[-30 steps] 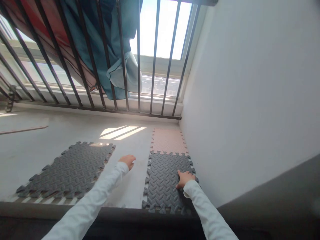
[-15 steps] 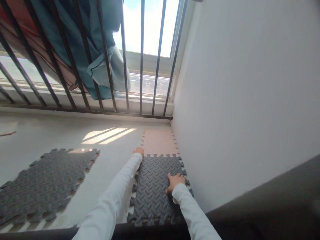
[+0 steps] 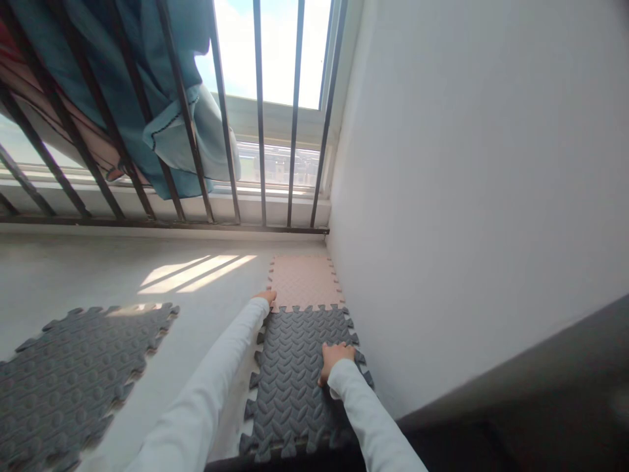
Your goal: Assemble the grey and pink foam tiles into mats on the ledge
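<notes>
A pink foam tile (image 3: 305, 280) lies flat against the wall corner, and a dark grey foam tile (image 3: 299, 373) with toothed edges meets its near side. My left hand (image 3: 266, 297) is at the left edge where the two tiles join; its fingers are partly hidden, and its grip is unclear. On the right part of the grey tile rests my right hand (image 3: 337, 360), with its fingers apart and nothing held in it. The seam between the tiles looks closed along most of its length.
More dark grey matting (image 3: 73, 380) lies on the pale floor at the left. A metal railing (image 3: 260, 131) runs across the far side, with blue and pink cloth (image 3: 171, 137) hanging behind it. The white wall (image 3: 466, 196) stands on the right.
The whole view has shifted a little, so the tiles appear further left. My right hand's fingers are slightly closer together; both hands remain at about the same places on the tiles.
</notes>
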Available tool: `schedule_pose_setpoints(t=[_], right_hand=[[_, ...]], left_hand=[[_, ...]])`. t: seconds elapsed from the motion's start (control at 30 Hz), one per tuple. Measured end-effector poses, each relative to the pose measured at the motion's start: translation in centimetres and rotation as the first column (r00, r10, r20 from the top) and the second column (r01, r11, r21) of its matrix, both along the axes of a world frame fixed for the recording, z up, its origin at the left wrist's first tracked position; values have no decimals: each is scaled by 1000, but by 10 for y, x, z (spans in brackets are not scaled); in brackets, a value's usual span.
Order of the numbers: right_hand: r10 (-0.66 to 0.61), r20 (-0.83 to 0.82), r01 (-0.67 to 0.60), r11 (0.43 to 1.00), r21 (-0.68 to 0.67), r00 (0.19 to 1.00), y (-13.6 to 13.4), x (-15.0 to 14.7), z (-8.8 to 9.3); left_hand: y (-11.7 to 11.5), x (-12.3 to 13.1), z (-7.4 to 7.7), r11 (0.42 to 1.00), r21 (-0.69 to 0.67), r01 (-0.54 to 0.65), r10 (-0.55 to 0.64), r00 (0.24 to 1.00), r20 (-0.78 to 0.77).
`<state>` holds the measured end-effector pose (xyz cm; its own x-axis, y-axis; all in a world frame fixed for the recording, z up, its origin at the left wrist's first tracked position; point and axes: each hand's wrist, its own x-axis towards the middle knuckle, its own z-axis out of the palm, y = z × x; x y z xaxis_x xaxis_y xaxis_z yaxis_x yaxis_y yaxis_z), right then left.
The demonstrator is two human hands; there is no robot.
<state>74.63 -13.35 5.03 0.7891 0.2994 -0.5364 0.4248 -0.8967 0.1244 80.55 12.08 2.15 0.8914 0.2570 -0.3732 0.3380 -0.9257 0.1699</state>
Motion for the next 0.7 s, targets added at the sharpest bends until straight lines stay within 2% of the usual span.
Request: schedule_pose_setpoints(t=[0.1,0.2,0.47,0.7], right_hand=[[-9,0,9,1000,8,1000,1,0,2],[-9,2,9,1000,15,1000,1,-1,3],[-15,22,14,999,38,1000,1,-1,1],[-13,23,12,999,36,1000,1,0,0]], left_hand=[[-3,-2,-1,997,61,44,-42,999,-19],[-5,-3,4,990,108,93,-90,995,-36],[-2,-7,39,959,182,215,-221,975,13],[-6,3,66,943,240,230,-246,968,40]])
